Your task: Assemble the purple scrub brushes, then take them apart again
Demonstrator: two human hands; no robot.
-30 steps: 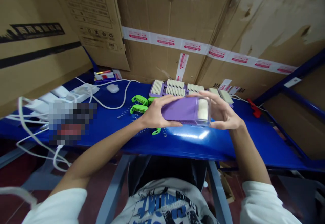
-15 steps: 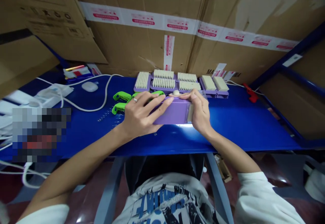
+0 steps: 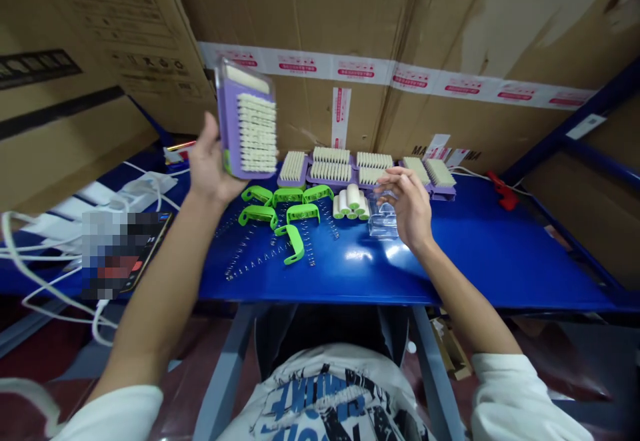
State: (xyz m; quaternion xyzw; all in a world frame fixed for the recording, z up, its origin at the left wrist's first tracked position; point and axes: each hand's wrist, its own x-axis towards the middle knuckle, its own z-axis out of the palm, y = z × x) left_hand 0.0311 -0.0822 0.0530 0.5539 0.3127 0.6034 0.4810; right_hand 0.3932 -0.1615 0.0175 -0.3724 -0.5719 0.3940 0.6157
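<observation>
My left hand [image 3: 209,167] is closed on a purple brush [image 3: 257,134], raised upright at the left above the table. Rows of cream bristles and a clear plastic end show on it. My right hand [image 3: 407,201] holds nothing; its fingers are loosely stretched beside several clear plastic pieces [image 3: 383,224] on the table. White rollers with green ends [image 3: 345,209] lie stacked left of those pieces. Several bright green handle-shaped parts [image 3: 295,244] and thin metal springs [image 3: 260,254] are spread in front of the left hand.
More purple brush heads with cream bristles [image 3: 330,172] line the back of the blue table [image 3: 480,247] against a cardboard wall [image 3: 300,1]. A phone [image 3: 150,247], white cables and a power strip [image 3: 155,187] occupy the left. A red object [image 3: 501,191] lies at the right.
My left hand has lifted the purple brush up and left, turning its bristles into view. My right hand has let go of it and moved slightly right.
</observation>
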